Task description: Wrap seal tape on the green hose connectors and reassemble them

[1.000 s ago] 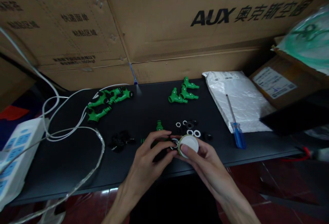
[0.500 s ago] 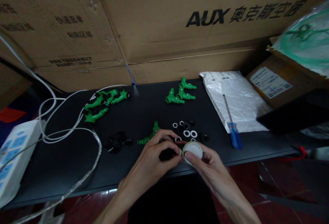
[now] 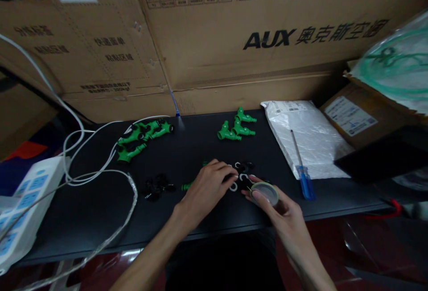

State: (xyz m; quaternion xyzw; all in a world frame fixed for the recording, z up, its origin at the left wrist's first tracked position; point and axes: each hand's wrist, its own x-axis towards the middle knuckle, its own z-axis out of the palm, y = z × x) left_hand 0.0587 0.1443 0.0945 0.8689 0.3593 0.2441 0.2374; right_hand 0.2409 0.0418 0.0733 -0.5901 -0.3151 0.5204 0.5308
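Observation:
My right hand (image 3: 279, 204) grips a round lid (image 3: 265, 194) with a pale face and a yellowish rim, thumb over its edge. Reaching across the small parts, my left hand (image 3: 214, 179) has its fingertips pinched together beside the white rings (image 3: 244, 178); a small pale bit shows there, too little to name. Black ring-like parts (image 3: 247, 166) lie just beyond. Partly under my left hand is a green pipe fitting (image 3: 186, 186), mostly hidden.
Green Y-shaped fittings (image 3: 236, 129) stand at the back, more green fittings (image 3: 143, 133) at left. Small black parts (image 3: 157, 187) lie in a heap. A blue screwdriver (image 3: 305, 182) rests across a white parcel (image 3: 310, 144). Cables (image 3: 132, 188) and a power strip (image 3: 30, 206) occupy the left.
My left hand has moved away from the lid, forward to the white rings. My right hand has shifted slightly right with the lid, now more tilted. The camera view has shifted.

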